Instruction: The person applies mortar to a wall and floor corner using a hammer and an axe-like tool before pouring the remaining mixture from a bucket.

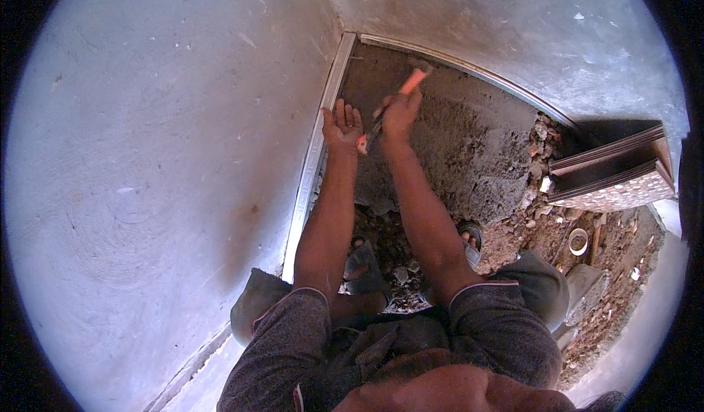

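Note:
My right hand grips a slim tool with a dark shaft and orange ends, held slantwise over the ground. A greyish tip shows at its far end; blur hides its exact kind. Its near orange end lies close to my left wrist; whether it touches, I cannot tell. My left hand is palm up beside the left wall, fingers stretched out, holding nothing. Under both hands spreads a bed of damp, grey-brown mortar or soil, smoother toward the far corner and rough on the right.
Pale strips edge the ground along the left wall and the far wall. At right, stacked tiles lean on edge. A white round cup or ring lies beside a stick among rubble. My sandaled feet are below.

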A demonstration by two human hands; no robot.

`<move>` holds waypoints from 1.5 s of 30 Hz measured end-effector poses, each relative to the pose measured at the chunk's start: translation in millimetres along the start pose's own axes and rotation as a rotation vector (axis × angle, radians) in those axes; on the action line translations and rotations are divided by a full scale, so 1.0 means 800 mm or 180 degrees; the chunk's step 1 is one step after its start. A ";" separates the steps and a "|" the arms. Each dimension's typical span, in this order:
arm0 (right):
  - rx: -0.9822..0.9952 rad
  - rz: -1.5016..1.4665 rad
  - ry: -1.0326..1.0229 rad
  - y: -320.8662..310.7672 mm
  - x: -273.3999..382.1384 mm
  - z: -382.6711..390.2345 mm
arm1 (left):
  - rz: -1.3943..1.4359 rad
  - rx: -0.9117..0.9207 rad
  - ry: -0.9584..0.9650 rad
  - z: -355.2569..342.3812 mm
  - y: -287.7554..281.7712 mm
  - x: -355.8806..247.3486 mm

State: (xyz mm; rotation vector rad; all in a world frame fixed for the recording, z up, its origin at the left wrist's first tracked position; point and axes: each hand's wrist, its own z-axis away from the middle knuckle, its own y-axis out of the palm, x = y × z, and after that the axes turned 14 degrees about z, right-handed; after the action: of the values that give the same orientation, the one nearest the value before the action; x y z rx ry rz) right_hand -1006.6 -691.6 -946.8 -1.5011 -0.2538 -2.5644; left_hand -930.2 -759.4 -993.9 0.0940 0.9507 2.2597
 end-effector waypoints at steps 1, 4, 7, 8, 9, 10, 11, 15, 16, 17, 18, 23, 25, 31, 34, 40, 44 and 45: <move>-0.0266 0.0214 -0.0327 0.012 -0.026 -0.014 | 0.0140 -0.0100 0.0202 -0.002 0.000 -0.002; -0.0680 0.0796 -0.1130 0.002 -0.073 -0.082 | -0.0629 0.0421 0.0061 0.000 0.002 0.039; 0.0117 0.0577 -0.0750 0.014 -0.057 -0.030 | 0.0078 0.0150 -0.0624 0.000 -0.003 0.006; 0.0093 0.0157 -0.0394 0.015 -0.020 -0.003 | 0.0076 0.0159 -0.0378 -0.003 -0.006 -0.012; -0.0028 -0.0232 -0.0073 0.004 0.006 0.007 | 0.0067 0.0171 -0.0238 -0.004 -0.006 -0.006; -0.0188 0.0117 -0.0167 0.010 -0.013 -0.004 | 0.0057 0.0181 -0.0092 -0.004 -0.007 -0.003; -0.0460 0.0478 -0.0311 0.003 -0.039 -0.036 | -0.0235 0.0267 -0.0086 0.000 -0.005 0.020; 0.0432 0.0999 -0.0721 0.017 -0.057 -0.038 | -0.0253 0.0363 -0.0310 -0.013 -0.008 0.012; 0.0309 0.0567 -0.0420 0.015 -0.052 -0.031 | 0.0026 0.0318 -0.0508 -0.017 -0.011 0.003; 0.0248 0.0159 -0.0060 0.018 -0.015 0.000 | 0.0010 0.0177 -0.0189 -0.015 -0.015 -0.016; 0.0090 -0.0223 0.0254 0.010 0.011 0.014 | -0.0008 0.0050 0.0027 -0.001 -0.006 -0.009; 0.0012 0.0735 -0.0871 0.009 -0.048 -0.047 | -0.0568 0.0575 -0.0145 0.019 0.006 0.026; 0.0289 0.0357 -0.0528 0.019 -0.020 -0.010 | -0.0127 0.0453 -0.0210 0.001 -0.008 -0.002; 0.0091 0.0679 -0.0619 0.022 -0.022 -0.026 | -0.0694 0.1297 -0.0446 -0.041 -0.034 -0.006; 0.0086 -0.0013 -0.0149 0.014 -0.019 -0.013 | -0.0217 0.0173 -0.0186 -0.032 -0.022 0.000; 0.0106 0.0771 -0.0849 0.009 -0.052 -0.047 | -0.0706 0.0606 -0.0048 0.001 -0.006 0.021; -0.0273 -0.0027 -0.0478 0.018 -0.033 -0.025 | -0.0136 0.0275 -0.0178 -0.006 -0.009 0.004; -0.0471 0.0080 -0.0512 0.014 -0.041 -0.038 | -0.0228 0.0279 -0.0143 0.003 -0.001 0.021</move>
State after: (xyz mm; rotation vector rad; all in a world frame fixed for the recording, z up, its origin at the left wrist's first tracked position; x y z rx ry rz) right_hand -1014.2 -707.8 -989.1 -1.7537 -0.0643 -2.4939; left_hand -941.9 -747.1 -995.6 0.1465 1.0134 2.1421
